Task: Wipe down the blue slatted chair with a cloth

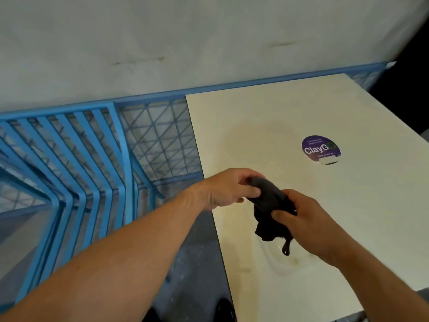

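Both hands are holding a dark cloth [270, 205] over the near-left part of a cream table [301, 108]. The left hand [228, 189] is gripping the upper end, with fingers and thumb curling round the bunched fabric. The right hand [308, 220] is gripping the lower part, its fingers closing round it. The loose end is hanging below, and a thin strand is dangling close to the tabletop. Cannot tell whether the cloth is touching the table.

The chair [76, 159] is standing left of the table, well apart from both hands and the cloth. Its blue slats are running from the top rail down into a bend, then on toward the camera and out of frame at lower left. A blue mesh railing [160, 135] is running behind chair and table, against a grey wall [185, 43] showing faint smudges.

A round purple sticker [321, 148] reading "ClayGo" is lying flat on the table, beyond the hands. Faint stains are showing on the tabletop around and under the hands. Grey speckled floor [192, 256] is showing between chair and table.
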A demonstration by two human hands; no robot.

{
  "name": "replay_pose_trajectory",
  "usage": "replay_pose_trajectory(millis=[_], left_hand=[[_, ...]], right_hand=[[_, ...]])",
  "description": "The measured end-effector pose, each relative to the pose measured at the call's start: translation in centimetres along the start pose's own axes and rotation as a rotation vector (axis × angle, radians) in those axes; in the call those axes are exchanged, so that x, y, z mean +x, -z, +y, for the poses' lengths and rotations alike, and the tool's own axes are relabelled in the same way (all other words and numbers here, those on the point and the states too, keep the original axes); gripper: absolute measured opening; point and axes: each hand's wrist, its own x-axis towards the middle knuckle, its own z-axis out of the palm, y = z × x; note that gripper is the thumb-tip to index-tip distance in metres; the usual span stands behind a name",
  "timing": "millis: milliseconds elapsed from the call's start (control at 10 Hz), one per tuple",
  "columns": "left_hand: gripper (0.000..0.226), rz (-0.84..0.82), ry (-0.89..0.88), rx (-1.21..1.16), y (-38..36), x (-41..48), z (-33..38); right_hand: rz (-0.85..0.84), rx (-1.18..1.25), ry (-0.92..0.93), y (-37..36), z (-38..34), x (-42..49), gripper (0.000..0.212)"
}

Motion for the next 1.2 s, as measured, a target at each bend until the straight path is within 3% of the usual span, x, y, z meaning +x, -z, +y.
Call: replay_pose_trajectory(millis=[100, 300, 500, 700, 1000, 1100, 1200], left_hand=[[0.019, 0.108, -0.011, 0.137, -1.4, 2.5, -0.4], [0.022, 0.157, -0.023, 0.531, -5.1, 6.6, -0.5], [0.014, 0.102, -0.013, 0.886, -7.0, 8.3, -2.2], [0.010, 0.196, -0.142, 1.003, -7.3, 8.5, -3.4], [0.021, 0.206, -0.136, 0.891, -6.3, 6.6, -4.3], [0.027, 0.234, -0.167, 0.890, -4.8, 4.9, -3.8], [0.037, 0.261, -0.110, 0.937, -2.5, 2.7, -3.4]], right_hand=[[0.053, -0.101, -0.061, 0.9, 2.3, 1.4, 0.016], [0.115, -0.259, -0.198, 1.5, 5.5, 3.5, 0.011], [-0.053, -0.773, -0.308, -0.3, 6.5, 4.9, 0.016], [-0.005, -0.932, -0.114, -0.5, 5.7, 6.2, 0.028], [-0.172, -0.940, -0.140, -1.0, 3.9, 6.7, 0.043], [-0.187, -1.036, -0.196, -0.8, 2.8, 6.7, 0.042], [-0.096, -1.108, -0.103, -1.1, 1.5, 6.7, 0.032]])
